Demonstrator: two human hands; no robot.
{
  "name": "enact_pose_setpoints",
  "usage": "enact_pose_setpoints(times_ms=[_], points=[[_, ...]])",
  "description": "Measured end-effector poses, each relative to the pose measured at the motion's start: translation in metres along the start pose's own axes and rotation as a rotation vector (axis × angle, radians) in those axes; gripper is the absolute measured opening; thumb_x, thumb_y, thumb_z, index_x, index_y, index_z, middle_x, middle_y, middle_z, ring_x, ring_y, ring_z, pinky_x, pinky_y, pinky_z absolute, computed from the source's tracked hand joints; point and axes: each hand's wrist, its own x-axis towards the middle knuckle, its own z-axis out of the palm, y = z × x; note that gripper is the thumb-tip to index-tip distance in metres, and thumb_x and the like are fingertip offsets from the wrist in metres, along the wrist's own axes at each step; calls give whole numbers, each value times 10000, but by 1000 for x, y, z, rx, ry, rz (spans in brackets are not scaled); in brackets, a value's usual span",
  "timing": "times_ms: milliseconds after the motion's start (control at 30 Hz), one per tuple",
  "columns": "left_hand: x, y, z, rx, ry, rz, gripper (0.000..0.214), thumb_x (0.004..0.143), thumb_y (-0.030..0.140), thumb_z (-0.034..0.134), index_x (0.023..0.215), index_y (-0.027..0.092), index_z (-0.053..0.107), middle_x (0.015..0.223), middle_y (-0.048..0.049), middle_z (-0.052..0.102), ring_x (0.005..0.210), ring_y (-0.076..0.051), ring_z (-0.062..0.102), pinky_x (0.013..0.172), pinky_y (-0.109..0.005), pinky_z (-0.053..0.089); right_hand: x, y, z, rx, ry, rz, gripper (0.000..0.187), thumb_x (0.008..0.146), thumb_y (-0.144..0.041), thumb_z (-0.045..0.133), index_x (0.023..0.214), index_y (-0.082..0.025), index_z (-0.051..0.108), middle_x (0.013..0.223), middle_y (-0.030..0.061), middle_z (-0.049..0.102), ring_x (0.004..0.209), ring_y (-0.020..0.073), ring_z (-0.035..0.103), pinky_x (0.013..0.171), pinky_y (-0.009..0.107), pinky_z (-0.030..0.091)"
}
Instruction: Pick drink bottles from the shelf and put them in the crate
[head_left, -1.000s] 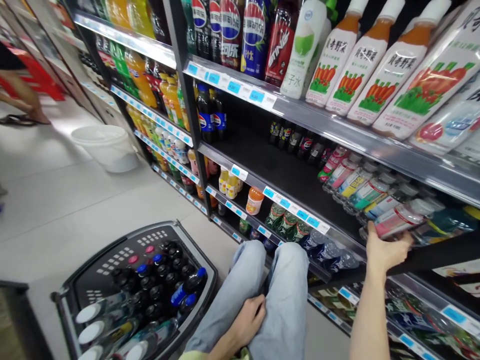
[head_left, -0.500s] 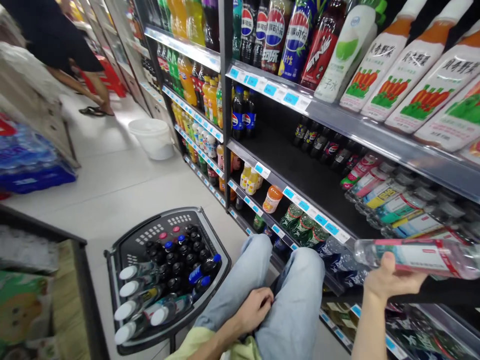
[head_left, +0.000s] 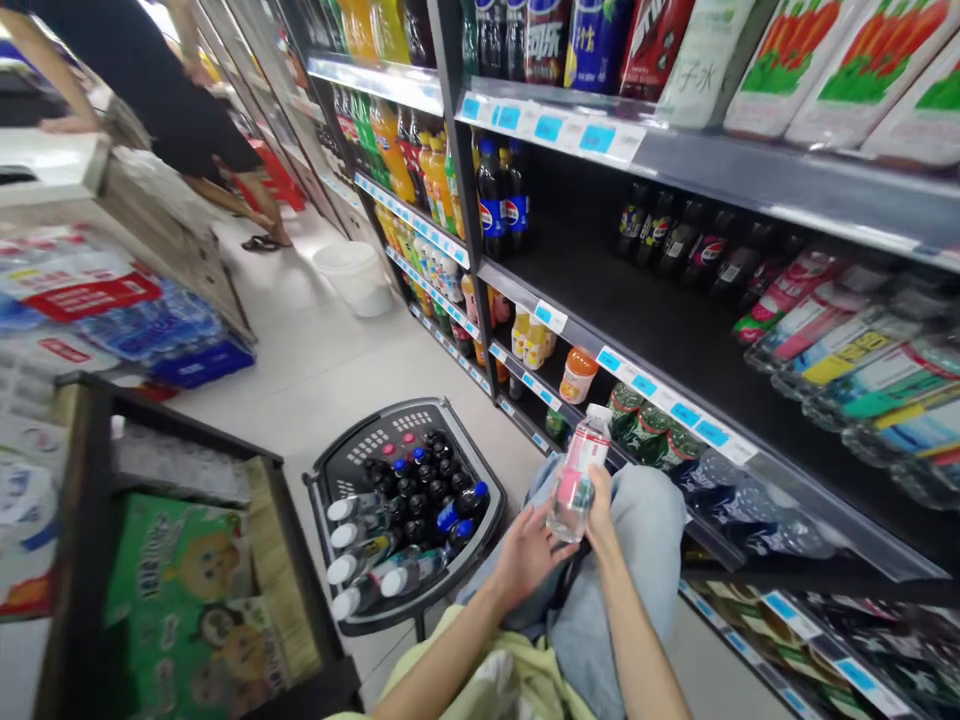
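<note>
A clear bottle with a pink, red and white label and a white cap (head_left: 582, 470) stands nearly upright above my knees, its cap tilted slightly away. My right hand (head_left: 600, 505) is closed round its right side. My left hand (head_left: 525, 555) lies palm up at the bottle's lower left, fingers spread; whether they touch it I cannot tell. On the floor to the left is a grey shopping basket (head_left: 346, 626) of bottles. White-capped bottles (head_left: 367, 550) lie along its near left side, and dark bottles with black, blue or red caps (head_left: 420, 490) fill the rest.
A drinks shelf (head_left: 577, 235) runs along the right, with dark bottles at the back and clear bottles (head_left: 877, 370) lying on their sides. A white bucket (head_left: 356, 280) stands on the aisle floor. A dark-framed bin (head_left: 202, 440) is at left. Another person (head_left: 161, 90) stands at upper left.
My right hand has brought the bottle from the shelf side at right to above my knees and turned it upright. My left hand has lifted off my lap and opened beside it. The view has shifted.
</note>
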Motion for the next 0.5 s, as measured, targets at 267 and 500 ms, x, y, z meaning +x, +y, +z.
enact_pose_setpoints(times_ms=[267,500], points=[[-2,11,-6,3,35,61,464,1004,531,687,1361,236,661,1475,-107,718,1296,-287,703,1179,-486,525,14,25,-1,153,-71,350,719,699,-923,744,784,-210,719,628,63,725,604,254,743,508,352,624],[1,-4,-9,90,-22,37,384,1011,374,680,1368,243,632,1429,-90,734,1332,-259,685,1284,-558,442,24,27,8,193,-44,337,695,831,-930,626,799,-241,715,645,54,737,683,298,801,491,367,624]])
